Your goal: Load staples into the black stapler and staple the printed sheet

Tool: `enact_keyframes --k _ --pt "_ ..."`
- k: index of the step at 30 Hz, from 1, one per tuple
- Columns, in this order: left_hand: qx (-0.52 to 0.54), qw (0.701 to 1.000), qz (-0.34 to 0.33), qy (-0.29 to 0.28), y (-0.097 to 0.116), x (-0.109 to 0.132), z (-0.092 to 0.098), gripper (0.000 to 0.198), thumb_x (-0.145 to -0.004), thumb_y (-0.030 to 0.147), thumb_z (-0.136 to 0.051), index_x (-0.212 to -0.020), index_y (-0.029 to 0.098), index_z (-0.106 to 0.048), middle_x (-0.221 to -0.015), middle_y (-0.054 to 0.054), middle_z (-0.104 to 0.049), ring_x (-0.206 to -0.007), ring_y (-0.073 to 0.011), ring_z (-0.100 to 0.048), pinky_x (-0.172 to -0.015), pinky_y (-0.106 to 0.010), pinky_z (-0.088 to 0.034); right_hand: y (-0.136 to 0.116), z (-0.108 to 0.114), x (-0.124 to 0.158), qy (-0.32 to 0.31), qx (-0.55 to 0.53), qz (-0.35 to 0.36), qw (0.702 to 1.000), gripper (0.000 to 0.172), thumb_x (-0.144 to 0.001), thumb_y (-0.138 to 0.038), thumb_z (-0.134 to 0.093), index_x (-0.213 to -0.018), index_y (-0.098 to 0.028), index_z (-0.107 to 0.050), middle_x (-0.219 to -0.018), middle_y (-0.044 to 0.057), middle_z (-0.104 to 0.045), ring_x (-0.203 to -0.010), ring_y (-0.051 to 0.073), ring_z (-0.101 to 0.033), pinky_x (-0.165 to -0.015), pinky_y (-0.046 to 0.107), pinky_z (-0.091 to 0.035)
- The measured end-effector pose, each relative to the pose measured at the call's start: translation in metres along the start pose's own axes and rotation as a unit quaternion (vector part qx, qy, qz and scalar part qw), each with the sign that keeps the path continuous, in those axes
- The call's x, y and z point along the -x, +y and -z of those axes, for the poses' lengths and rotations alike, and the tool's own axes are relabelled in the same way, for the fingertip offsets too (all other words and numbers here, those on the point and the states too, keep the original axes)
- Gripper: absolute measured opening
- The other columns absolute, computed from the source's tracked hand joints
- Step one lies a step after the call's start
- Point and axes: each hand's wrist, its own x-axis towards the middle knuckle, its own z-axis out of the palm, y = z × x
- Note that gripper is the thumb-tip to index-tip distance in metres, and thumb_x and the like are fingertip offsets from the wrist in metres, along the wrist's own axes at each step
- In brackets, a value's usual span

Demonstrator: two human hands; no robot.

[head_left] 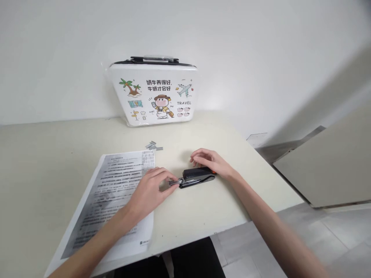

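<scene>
A black stapler point(198, 177) lies on the table, with a metal piece sticking out of its left end. My left hand point(152, 187) pinches that metal piece point(174, 182) between thumb and fingers; whether staples lie in it I cannot make out. Just behind the stapler's right end, my right hand point(208, 160) rests with loosely curved fingers and nothing visible in them. An orange part of the stapler shows beside its palm. Under my left forearm is a printed sheet of paper point(116, 181). Several grey staple strips point(153, 146) lie beyond the paper's top edge.
A white case point(139, 73) with cartoon prints and a black handle stands against the wall, wrapped in clear plastic. The table's point(232, 143) right edge slants toward me. A pale panel point(327, 166) stands beyond it, over a tiled floor point(321, 235).
</scene>
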Motion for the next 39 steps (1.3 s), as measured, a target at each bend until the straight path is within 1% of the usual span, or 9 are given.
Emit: enact_keyframes --k 8,13,19,22,25,27,30,35,39 --pt "-0.046 0.998 -0.052 0.008 -0.004 0.002 -0.001 0.006 -0.096 0.03 -0.073 -0.093 0.024 -0.072 -0.099 0.001 -0.074 -0.095 -0.0209 -0.069 -0.094 -0.04 -0.049 0.0 0.001 0.001 -0.001 0.003 0.001 1.0 0.03 -0.092 -0.05 -0.073 -0.105 -0.023 -0.072 -0.103 0.006 -0.076 -0.088 0.019 -0.07 -0.08 0.034 -0.054" --pt "-0.055 0.997 -0.054 0.006 -0.008 0.003 0.0 0.013 -0.093 0.035 -0.078 -0.095 0.024 -0.072 -0.101 0.0 -0.074 -0.098 -0.022 -0.068 -0.094 -0.04 -0.05 0.001 0.001 0.0 0.001 -0.004 0.001 1.0 0.031 -0.092 -0.05 -0.074 -0.104 -0.022 -0.071 -0.103 0.006 -0.075 -0.089 0.019 -0.07 -0.079 0.033 -0.054" --pt "-0.068 0.995 -0.073 0.016 -0.009 0.003 -0.003 0.005 -0.096 0.023 -0.07 -0.092 0.023 -0.071 -0.101 -0.001 -0.072 -0.097 -0.0212 -0.067 -0.095 -0.04 -0.049 0.002 0.001 0.0 0.001 -0.006 -0.003 1.0 0.031 -0.091 -0.05 -0.074 -0.104 -0.022 -0.072 -0.103 0.006 -0.075 -0.089 0.019 -0.07 -0.081 0.034 -0.054" --pt "-0.064 0.993 -0.091 0.031 -0.006 0.002 0.002 0.005 -0.097 0.022 -0.068 -0.094 0.023 -0.071 -0.1 -0.002 -0.071 -0.097 -0.0205 -0.066 -0.094 -0.039 -0.049 0.002 0.001 0.0 0.001 -0.004 -0.003 1.0 0.03 -0.092 -0.049 -0.074 -0.105 -0.023 -0.072 -0.104 0.006 -0.076 -0.089 0.019 -0.071 -0.081 0.034 -0.054" --pt "-0.06 0.991 -0.12 0.006 -0.007 0.0 0.013 0.007 -0.099 0.025 -0.067 -0.093 0.023 -0.071 -0.103 -0.002 -0.07 -0.099 -0.0203 -0.064 -0.093 -0.037 -0.048 0.002 0.001 0.0 0.0 -0.002 0.001 1.0 0.029 -0.092 -0.049 -0.073 -0.105 -0.023 -0.072 -0.104 0.006 -0.076 -0.089 0.019 -0.071 -0.08 0.033 -0.054" --pt "-0.081 0.986 -0.146 -0.024 -0.011 -0.001 0.021 0.009 -0.098 0.028 -0.069 -0.091 0.024 -0.071 -0.106 -0.003 -0.069 -0.101 -0.0213 -0.063 -0.093 -0.037 -0.047 0.002 0.001 0.001 -0.001 -0.003 0.002 1.0 0.029 -0.093 -0.049 -0.073 -0.105 -0.023 -0.072 -0.103 0.006 -0.076 -0.089 0.019 -0.071 -0.08 0.033 -0.054" --pt "-0.124 0.977 -0.165 -0.046 -0.019 -0.002 0.029 0.013 -0.095 0.034 -0.076 -0.088 0.024 -0.072 -0.105 -0.003 -0.067 -0.101 -0.0227 -0.061 -0.092 -0.038 -0.045 0.003 0.002 0.001 -0.004 -0.002 0.003 1.0 0.029 -0.093 -0.049 -0.073 -0.105 -0.022 -0.072 -0.104 0.006 -0.076 -0.089 0.019 -0.071 -0.08 0.032 -0.054" --pt "-0.168 0.965 -0.19 -0.062 -0.027 0.0 0.032 0.024 -0.092 0.046 -0.079 -0.087 0.023 -0.073 -0.092 -0.002 -0.065 -0.09 -0.0213 -0.059 -0.085 -0.036 -0.043 0.002 0.002 0.002 -0.005 -0.001 0.002 1.0 0.029 -0.093 -0.049 -0.072 -0.105 -0.022 -0.071 -0.105 0.006 -0.076 -0.09 0.019 -0.07 -0.081 0.033 -0.054" --pt "-0.186 0.959 -0.2 -0.079 -0.027 0.001 0.03 0.026 -0.097 0.049 -0.073 -0.09 0.024 -0.076 -0.08 0.0 -0.063 -0.078 -0.0187 -0.057 -0.077 -0.033 -0.042 -0.001 0.001 0.003 -0.004 0.006 0.003 1.0 0.03 -0.093 -0.05 -0.072 -0.104 -0.022 -0.072 -0.104 0.007 -0.076 -0.089 0.019 -0.07 -0.08 0.033 -0.054"
